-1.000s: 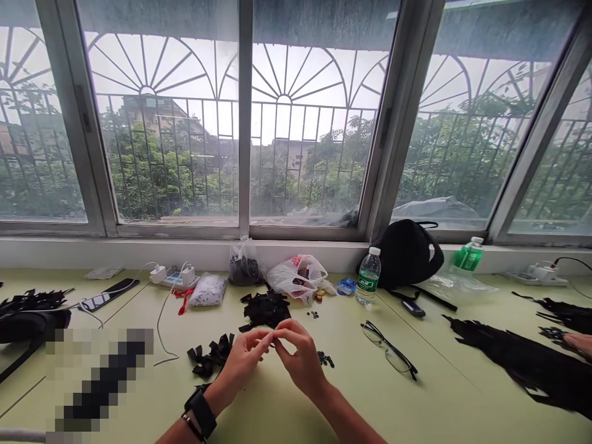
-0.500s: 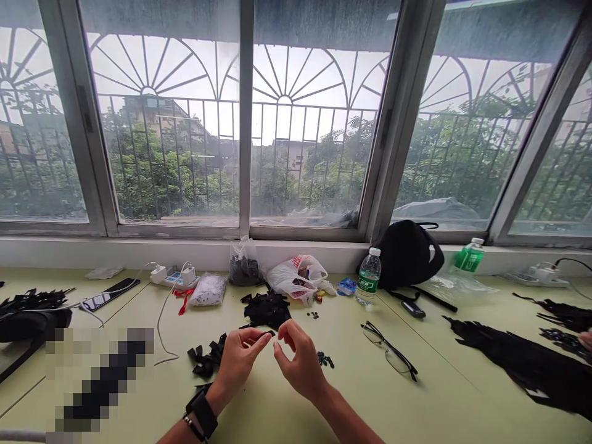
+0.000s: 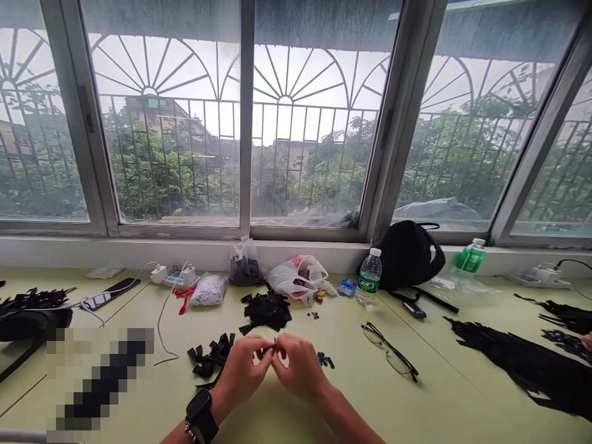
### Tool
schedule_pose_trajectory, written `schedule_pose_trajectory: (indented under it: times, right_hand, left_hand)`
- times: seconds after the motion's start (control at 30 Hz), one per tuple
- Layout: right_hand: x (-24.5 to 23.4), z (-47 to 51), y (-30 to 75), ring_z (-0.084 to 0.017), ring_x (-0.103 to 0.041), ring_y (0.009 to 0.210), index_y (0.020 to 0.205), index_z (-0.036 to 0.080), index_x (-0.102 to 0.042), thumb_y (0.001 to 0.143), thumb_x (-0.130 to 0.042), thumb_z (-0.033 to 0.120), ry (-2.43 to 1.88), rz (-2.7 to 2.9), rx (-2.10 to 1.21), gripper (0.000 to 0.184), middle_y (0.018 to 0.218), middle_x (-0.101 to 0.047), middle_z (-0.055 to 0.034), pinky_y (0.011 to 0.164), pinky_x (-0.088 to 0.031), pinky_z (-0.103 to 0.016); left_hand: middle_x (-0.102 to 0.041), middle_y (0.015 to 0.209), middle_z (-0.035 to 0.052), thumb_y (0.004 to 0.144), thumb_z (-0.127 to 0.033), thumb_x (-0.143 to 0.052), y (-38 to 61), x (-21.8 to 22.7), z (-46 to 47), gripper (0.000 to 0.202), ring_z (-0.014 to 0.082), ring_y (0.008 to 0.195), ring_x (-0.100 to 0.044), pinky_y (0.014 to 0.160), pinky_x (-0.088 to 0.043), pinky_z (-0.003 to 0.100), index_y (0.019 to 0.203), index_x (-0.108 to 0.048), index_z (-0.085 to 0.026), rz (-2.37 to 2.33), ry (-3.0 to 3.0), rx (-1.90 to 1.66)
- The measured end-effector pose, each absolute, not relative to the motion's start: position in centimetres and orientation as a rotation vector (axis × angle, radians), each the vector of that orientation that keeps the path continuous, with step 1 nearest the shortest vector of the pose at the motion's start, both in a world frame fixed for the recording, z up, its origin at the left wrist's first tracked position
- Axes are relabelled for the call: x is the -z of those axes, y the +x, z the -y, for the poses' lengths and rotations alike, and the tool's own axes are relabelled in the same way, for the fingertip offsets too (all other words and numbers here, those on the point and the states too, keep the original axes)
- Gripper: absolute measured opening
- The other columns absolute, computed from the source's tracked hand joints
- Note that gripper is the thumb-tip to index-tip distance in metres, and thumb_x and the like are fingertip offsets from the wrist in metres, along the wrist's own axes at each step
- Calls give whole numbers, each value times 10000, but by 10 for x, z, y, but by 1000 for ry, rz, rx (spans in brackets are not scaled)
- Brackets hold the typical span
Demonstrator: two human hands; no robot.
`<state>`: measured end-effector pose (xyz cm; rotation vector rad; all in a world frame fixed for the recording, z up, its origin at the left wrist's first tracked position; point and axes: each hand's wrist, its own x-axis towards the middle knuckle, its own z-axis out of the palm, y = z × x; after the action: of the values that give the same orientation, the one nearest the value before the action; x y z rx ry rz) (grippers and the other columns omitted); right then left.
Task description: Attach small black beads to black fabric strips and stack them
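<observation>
Left hand (image 3: pixel 240 373) and right hand (image 3: pixel 300 370) pinch a black piece (image 3: pixel 269 350) — apparently fabric. Black scraps (image 3: pixel 210 357) lie just left, beads (image 3: pixel 325 359) just right — glasses (image 3: pixel 389 354) well apart.

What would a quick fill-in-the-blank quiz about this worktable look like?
1. The left hand and right hand pinch a small piece between them; its colour is ____.
2. The watch is worn on the ____ wrist.
3. The eyeglasses lie on the table to the ____ of both hands.
4. The upright water bottle beside the black bag has a ____ label.

Missing words: black; left; right; green.
</observation>
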<state>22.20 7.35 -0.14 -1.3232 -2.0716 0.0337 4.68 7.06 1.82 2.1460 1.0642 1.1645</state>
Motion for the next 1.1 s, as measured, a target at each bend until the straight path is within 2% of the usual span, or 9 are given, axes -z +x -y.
schedule_pose_trajectory:
  times: [0.23,0.43,0.67,1.1]
  right_hand:
    - [3,-70,222,-160,-564,638,760,198,-617,862,-572,180,-1292,2259,158,113,728,-656,-27,594,-249,-299]
    - [8,-70,218,-178,-576,642,785,188,-636,852,-575,178,-1290,2345,238,91,736,-663,-46,600,-274,-308]
    - [11,-68,215,-186,-573,644,805,177,-630,816,-573,150,-1290,2400,275,64,752,-672,-56,594,-250,-317]
    - [7,-66,214,-178,-570,624,778,182,-627,817,-560,149,-1339,2438,262,84,742,-686,-47,579,-185,-345]
  left_hand:
    - [-724,681,11,854,-232,-573,45,-17,-72,241,152,617,-556,597,-369,256,714,-769,-207,-1114,2162,-1058]
    - [-592,535,-16,788,-246,-592,46,-11,-74,237,121,553,-466,562,-305,248,578,-673,-172,-1213,2157,-1027]
    - [-564,527,-25,770,-274,-603,46,-9,-74,240,111,545,-425,548,-250,254,555,-619,-169,-1306,2170,-986]
    - [-578,528,-23,729,-273,-617,46,-12,-71,207,119,549,-434,549,-250,259,553,-656,-171,-1329,2133,-945]
